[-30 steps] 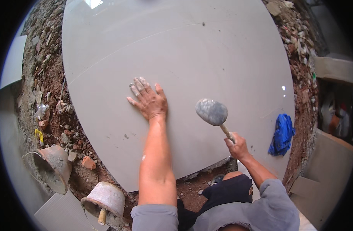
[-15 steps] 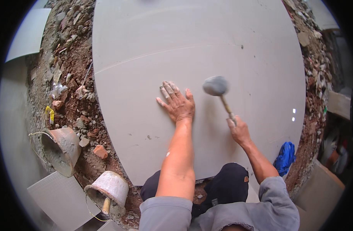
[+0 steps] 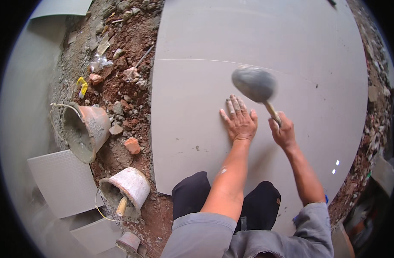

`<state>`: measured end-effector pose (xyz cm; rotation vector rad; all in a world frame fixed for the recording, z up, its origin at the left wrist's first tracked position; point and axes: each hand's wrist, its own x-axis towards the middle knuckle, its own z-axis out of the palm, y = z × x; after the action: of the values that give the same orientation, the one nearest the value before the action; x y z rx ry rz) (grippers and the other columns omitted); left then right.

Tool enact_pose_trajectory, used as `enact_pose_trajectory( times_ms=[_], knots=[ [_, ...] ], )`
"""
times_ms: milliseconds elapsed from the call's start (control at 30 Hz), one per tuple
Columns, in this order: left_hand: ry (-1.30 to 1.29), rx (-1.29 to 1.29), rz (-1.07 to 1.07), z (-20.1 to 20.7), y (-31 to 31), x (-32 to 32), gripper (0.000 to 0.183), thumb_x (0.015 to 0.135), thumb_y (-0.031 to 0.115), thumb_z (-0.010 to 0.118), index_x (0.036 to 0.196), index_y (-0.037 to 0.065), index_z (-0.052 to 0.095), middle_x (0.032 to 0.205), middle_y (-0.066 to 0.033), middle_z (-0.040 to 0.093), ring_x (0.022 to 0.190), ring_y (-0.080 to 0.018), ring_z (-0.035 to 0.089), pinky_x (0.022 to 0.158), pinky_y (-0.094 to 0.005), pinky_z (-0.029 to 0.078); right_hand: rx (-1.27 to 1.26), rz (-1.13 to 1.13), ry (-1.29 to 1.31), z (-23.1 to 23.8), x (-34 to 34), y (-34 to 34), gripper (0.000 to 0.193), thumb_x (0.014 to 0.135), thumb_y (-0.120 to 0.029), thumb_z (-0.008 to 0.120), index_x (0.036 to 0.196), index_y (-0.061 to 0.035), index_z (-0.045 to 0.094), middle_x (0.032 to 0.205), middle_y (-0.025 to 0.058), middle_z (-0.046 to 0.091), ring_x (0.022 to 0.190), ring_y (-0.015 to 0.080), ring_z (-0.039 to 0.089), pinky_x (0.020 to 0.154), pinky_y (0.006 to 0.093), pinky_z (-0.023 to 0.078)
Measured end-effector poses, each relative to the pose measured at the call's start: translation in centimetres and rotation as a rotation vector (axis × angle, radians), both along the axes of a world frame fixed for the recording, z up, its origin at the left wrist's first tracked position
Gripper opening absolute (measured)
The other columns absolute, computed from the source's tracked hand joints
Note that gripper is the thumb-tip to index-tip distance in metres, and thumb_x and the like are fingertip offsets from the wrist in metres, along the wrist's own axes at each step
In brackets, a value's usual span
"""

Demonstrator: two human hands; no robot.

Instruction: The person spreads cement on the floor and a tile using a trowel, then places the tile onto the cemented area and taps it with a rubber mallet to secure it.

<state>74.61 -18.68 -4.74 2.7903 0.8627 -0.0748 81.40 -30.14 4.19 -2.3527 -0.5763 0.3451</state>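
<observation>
My left hand lies flat on a large pale floor tile, its fingers spread and dusted white. To the right, my right hand grips the wooden handle of a rubber mallet. The mallet's dark, rounded head is raised above the tile, just beyond my left fingertips, and slightly blurred by motion. A thin joint line crosses the pale surface ahead of both hands. My knees are at the near edge of the tile.
Left of the tile runs a strip of reddish soil and rubble. Two mortar-caked buckets lie tipped there, one with a wooden handle sticking out. Loose tile pieces lie beyond them. More rubble borders the right side.
The mallet has lifted toward the camera, its head looking larger. My left hand still presses flat on the tile. The whole view has shifted left, showing more of the buckets.
</observation>
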Motion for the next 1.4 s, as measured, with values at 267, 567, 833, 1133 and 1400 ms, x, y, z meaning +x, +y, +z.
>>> enact_pose_trajectory(
  times_ms=[267,567,833,1133,1400],
  knots=[
    [-0.062,-0.007,0.008,-0.1,0.0,0.0,0.072,0.092,0.043,0.043,0.146,-0.002,0.029,0.155,-0.0204,0.023,0.143,-0.0344,0.021,0.113,-0.0616,0.011,-0.069,0.230,-0.002,0.2,5.0,4.7,0.045,0.090,-0.046,0.062,0.076,-0.0043,0.054,0.060,0.0144,0.059,0.056,0.0339,0.060,0.051,0.0426,0.047],
    [-0.057,0.006,0.016,-0.3,-0.1,0.0,0.074,0.091,0.045,0.043,0.146,-0.002,0.029,0.155,-0.0203,0.022,0.144,-0.0349,0.019,0.113,-0.0617,0.010,-0.387,0.238,0.129,0.6,6.3,6.3,0.049,0.092,-0.050,0.057,0.074,-0.0039,0.053,0.061,0.0163,0.060,0.057,0.0350,0.061,0.052,0.0444,0.047],
    [0.097,-0.105,0.005,-0.7,-0.2,-0.1,0.076,0.095,0.049,0.037,0.150,0.001,0.017,0.158,-0.0179,0.008,0.146,-0.0324,0.008,0.114,-0.0612,0.004,-0.354,0.204,0.126,-1.1,6.2,5.6,0.050,0.090,-0.051,0.059,0.075,-0.0032,0.055,0.062,0.0170,0.061,0.059,0.0369,0.061,0.055,0.0473,0.048],
    [0.080,-0.129,0.006,-0.5,-0.2,-0.1,0.075,0.095,0.049,0.035,0.151,0.001,0.016,0.159,-0.0163,0.007,0.147,-0.0309,0.006,0.114,-0.0605,0.002,-0.345,0.142,0.024,-1.7,6.0,4.8,0.050,0.089,-0.050,0.060,0.074,-0.0032,0.053,0.062,0.0168,0.060,0.060,0.0378,0.061,0.055,0.0480,0.047],
    [0.007,-0.093,0.021,-0.5,-0.2,-0.1,0.076,0.093,0.047,0.040,0.149,0.000,0.021,0.158,-0.0175,0.013,0.146,-0.0329,0.011,0.114,-0.0608,0.005,-0.265,0.151,0.118,-1.2,4.8,4.5,0.046,0.089,-0.048,0.061,0.076,-0.0039,0.054,0.059,0.0162,0.058,0.058,0.0381,0.060,0.052,0.0464,0.045]
  ],
)
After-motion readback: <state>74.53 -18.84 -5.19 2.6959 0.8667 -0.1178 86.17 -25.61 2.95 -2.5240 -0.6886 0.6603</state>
